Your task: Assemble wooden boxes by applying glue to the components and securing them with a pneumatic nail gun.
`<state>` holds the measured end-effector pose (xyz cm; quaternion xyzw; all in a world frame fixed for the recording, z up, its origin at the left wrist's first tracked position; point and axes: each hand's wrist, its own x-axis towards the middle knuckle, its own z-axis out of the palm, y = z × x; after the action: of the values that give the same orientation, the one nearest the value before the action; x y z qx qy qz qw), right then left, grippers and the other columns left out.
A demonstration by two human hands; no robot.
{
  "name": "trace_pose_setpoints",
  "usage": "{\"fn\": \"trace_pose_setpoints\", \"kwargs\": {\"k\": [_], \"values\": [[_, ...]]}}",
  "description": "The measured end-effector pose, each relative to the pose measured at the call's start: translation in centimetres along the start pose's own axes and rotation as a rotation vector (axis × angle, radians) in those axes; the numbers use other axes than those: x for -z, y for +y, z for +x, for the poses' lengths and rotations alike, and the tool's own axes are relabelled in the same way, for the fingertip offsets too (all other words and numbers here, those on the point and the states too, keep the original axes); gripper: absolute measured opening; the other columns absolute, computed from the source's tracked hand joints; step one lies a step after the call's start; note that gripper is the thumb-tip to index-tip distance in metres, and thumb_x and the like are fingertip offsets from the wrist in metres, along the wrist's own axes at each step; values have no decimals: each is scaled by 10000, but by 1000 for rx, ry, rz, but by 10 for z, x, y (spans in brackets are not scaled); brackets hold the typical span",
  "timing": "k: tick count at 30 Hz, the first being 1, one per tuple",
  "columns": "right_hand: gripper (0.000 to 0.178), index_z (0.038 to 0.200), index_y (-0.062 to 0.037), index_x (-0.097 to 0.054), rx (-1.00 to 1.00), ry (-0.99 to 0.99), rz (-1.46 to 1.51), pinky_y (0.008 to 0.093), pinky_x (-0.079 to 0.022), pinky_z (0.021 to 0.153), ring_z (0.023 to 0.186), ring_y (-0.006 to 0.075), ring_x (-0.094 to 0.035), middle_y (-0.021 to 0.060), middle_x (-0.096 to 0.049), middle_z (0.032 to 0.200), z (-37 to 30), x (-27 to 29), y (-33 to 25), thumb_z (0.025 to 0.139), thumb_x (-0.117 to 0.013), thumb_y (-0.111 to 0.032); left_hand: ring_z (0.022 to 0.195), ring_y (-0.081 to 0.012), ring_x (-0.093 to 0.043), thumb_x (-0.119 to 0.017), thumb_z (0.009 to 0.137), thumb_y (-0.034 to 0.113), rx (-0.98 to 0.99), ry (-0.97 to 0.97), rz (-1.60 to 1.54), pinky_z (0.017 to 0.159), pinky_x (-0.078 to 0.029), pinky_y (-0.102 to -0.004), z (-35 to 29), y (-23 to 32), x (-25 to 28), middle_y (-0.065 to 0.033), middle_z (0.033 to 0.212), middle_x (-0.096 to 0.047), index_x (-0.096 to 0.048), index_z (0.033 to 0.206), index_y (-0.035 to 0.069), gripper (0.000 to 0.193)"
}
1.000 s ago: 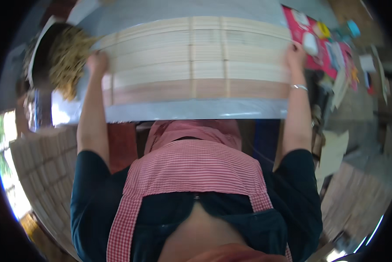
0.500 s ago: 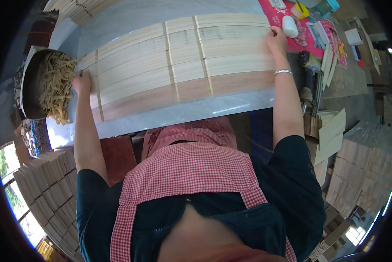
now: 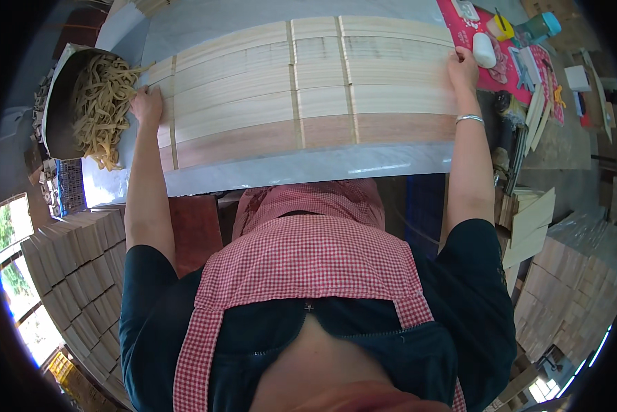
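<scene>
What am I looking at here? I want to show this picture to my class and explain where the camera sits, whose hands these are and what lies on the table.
The camera is worn on a person's head and looks down through a very wide lens, so straight edges bend near the rim. The checked apron below belongs to the wearer. Both arms reach forward from the lower edge. The left hand rests on the left end of a sheet of thin wooden slats laid side by side; the right hand presses on its right end. The sheet lies on a pale table. At the left stands a bowl of tan strips. At the right lies a pink mat with small bottles. Stacks of wood pieces stand around.
</scene>
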<state>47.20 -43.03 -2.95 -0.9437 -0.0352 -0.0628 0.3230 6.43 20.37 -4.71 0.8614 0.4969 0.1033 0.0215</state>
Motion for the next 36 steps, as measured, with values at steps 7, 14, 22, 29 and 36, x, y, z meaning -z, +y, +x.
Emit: {"fn": "trace_pose_setpoints", "kwargs": {"k": [7, 14, 22, 29, 36], "values": [[329, 1244, -87, -656, 254, 194, -266, 395, -523, 881, 979, 304, -658, 138, -691, 1068, -44, -5, -60, 948, -571, -199, 1253, -377, -492, -540, 931, 419, -9, 19, 24, 1091, -336, -463, -8, 1, 1, -222, 1278, -630, -639, 1303, 54, 530], [365, 1288, -47, -633, 351, -452, 222, 388, -542, 816, 889, 279, -691, 158, -728, 1037, -147, -28, -173, 953, -496, -96, 1243, -381, -485, -534, 937, 410, 31, 46, -10, 1088, -337, -460, -9, 7, -3, -226, 1333, -582, -633, 1316, 61, 524], [396, 1296, -24, -626, 389, -635, 151, 415, -531, 800, 919, 312, -690, 161, -733, 1048, -142, -28, -177, 939, -461, -71, 1234, -383, -482, -527, 937, 406, 41, 4, -24, 1083, -340, -454, -10, 5, -3, -226, 1350, -563, -625, 1329, 63, 530], [428, 1350, 7, -568, 446, -761, 181, 404, -529, 806, 874, 296, -680, 164, -712, 1130, -166, -37, -179, 949, -451, -83, 1220, -394, -479, -522, 932, 413, 55, 37, -15, 1061, -370, -458, -5, 5, -9, -223, 1370, -548, -622, 1343, 94, 530], [420, 1304, 70, -511, 403, -857, 303, 434, -525, 794, 940, 381, -674, 271, -681, 1114, -205, -62, -213, 918, -407, -58, 1202, -409, -478, -526, 925, 416, 117, 25, -116, 1031, -409, -482, -16, 23, 1, -206, 1394, -530, -621, 1352, 127, 524]]}}
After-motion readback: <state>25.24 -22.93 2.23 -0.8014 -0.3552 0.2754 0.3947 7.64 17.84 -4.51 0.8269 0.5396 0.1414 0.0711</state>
